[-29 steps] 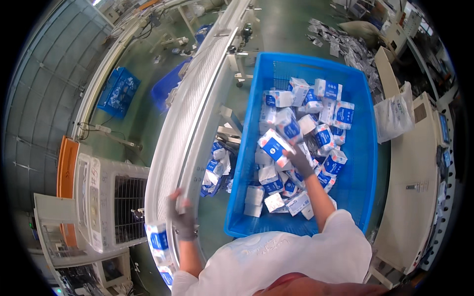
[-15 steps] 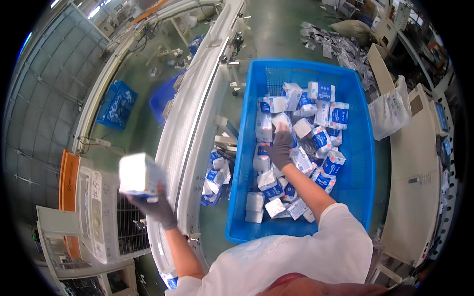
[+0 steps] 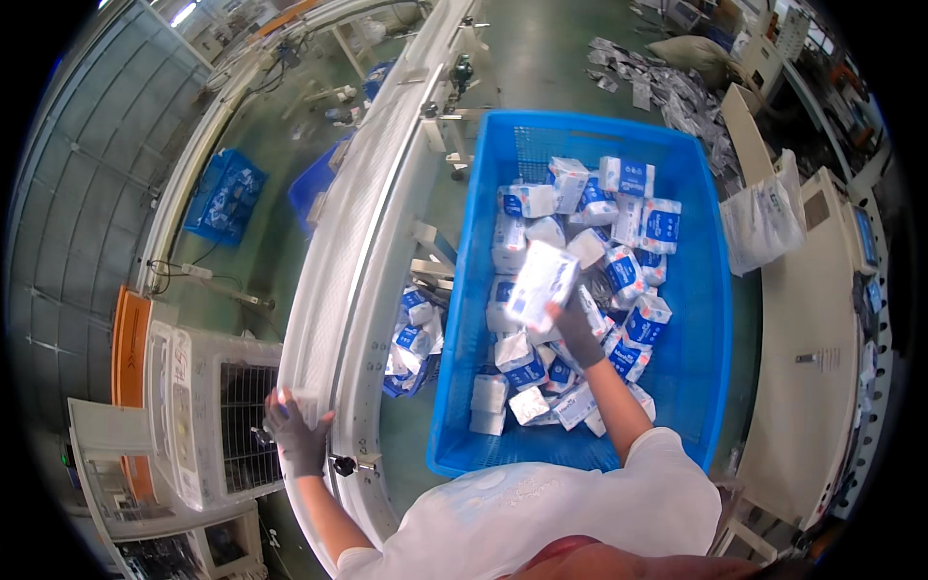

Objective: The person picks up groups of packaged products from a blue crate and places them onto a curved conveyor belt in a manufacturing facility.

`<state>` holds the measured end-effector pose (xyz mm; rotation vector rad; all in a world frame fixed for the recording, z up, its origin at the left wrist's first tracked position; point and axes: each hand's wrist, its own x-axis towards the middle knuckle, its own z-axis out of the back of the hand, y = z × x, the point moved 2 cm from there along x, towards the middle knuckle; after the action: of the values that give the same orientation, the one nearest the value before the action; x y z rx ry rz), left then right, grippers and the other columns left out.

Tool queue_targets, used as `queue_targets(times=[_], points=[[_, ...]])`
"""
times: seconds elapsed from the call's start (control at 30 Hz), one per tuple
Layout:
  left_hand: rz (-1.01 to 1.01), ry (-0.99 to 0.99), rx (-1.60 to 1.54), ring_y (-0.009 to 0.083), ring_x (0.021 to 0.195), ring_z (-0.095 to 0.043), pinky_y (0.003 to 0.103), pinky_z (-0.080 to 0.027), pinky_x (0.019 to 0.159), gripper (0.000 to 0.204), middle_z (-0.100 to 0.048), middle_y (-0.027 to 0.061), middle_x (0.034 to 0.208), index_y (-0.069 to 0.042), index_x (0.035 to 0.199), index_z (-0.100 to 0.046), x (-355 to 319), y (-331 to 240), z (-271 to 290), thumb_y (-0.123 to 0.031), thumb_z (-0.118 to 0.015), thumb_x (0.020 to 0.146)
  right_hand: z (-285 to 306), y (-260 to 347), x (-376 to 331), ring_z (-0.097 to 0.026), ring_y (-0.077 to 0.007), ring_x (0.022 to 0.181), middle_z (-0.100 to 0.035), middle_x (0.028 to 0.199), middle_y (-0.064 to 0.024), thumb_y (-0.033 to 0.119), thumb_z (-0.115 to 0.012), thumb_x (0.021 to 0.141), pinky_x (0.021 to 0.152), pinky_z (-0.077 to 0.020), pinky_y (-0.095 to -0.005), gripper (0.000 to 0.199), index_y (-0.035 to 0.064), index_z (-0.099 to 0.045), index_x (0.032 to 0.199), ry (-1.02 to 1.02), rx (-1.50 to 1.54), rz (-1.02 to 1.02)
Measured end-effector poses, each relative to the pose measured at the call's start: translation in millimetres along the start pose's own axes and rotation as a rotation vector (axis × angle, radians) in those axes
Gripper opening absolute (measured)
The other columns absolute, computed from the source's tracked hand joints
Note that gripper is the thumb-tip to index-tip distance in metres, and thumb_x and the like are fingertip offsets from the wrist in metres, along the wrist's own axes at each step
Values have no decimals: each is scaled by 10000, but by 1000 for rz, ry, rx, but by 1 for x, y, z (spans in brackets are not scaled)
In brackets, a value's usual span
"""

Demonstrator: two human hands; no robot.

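Note:
In my gloved right hand (image 3: 578, 333) is a wrapped tissue pack (image 3: 541, 286), white with blue print, lifted above the other packs in a large blue crate (image 3: 710, 319). The fingers grip its near right edge. My gloved left hand (image 3: 298, 440) is over the white curved conveyor (image 3: 333, 290), with thumb and fingers spread. A pale blurred patch lies by its fingers; I cannot make out what that is. Several white-and-blue tissue packs (image 3: 660, 224) lie jumbled in the crate, some upright, some on their sides.
Below the conveyor's right side sits a smaller blue basket of packs (image 3: 414, 338). Farther left is another blue basket (image 3: 225, 198) on the floor. A white machine housing (image 3: 188, 416) stands left of my left hand. A clear plastic bag (image 3: 764, 222) hangs beside a beige cabinet (image 3: 807, 338).
My left hand has come down to the conveyor and no longer holds the tissue pack it carried. My right hand has lifted a pack and moved nearer to me.

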<state>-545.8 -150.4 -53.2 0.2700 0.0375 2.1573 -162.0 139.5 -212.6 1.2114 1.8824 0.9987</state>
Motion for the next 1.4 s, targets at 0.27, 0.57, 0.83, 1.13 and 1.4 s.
queue_targets(times=[0.27,0.57,0.83,1.13,1.4], points=[[57,215,-1506,282,1287,-402,405,-333,1065,1161,-421,151,1360,22,1445,-255,22,-193,31,-549,-831,615,-119,43,-39,-405,-353,1281,-411,1356,-215,476,-745,769,1055,-344,-433,943,36,-278,1460,413,-853,641],[279,180,-82,439,1072,-546,518,-448,896,909,-518,275,1187,-83,1471,-280,2,41,-32,-483,-702,773,161,-130,1,-385,-443,1284,-260,1452,-254,500,-780,621,1024,-392,-468,1202,156,-67,1525,-226,-1726,-480],[63,67,-844,254,1191,-530,385,-401,1021,531,-544,151,1302,-16,1313,-493,-16,-82,-3,-226,-695,869,57,-16,-13,-569,-176,1093,-553,1275,-100,298,-575,880,907,-467,-330,588,8,-414,1365,231,-35,-215],[6,615,-1988,183,1101,-549,322,-465,939,764,-522,96,1235,-48,1399,-342,52,-281,19,-251,-757,791,-77,71,-48,-240,-264,1419,-245,1533,-174,360,-578,929,1134,-216,-357,778,5,-190,1502,465,-403,254],[541,1089,-2493,405,1200,-504,599,-468,925,745,-467,174,1349,-146,1440,-320,42,-214,3,-599,-522,884,213,12,28,-501,-358,1207,-512,1308,-214,536,-802,616,1013,-412,-415,891,12,-505,1272,-253,-1649,-292]])
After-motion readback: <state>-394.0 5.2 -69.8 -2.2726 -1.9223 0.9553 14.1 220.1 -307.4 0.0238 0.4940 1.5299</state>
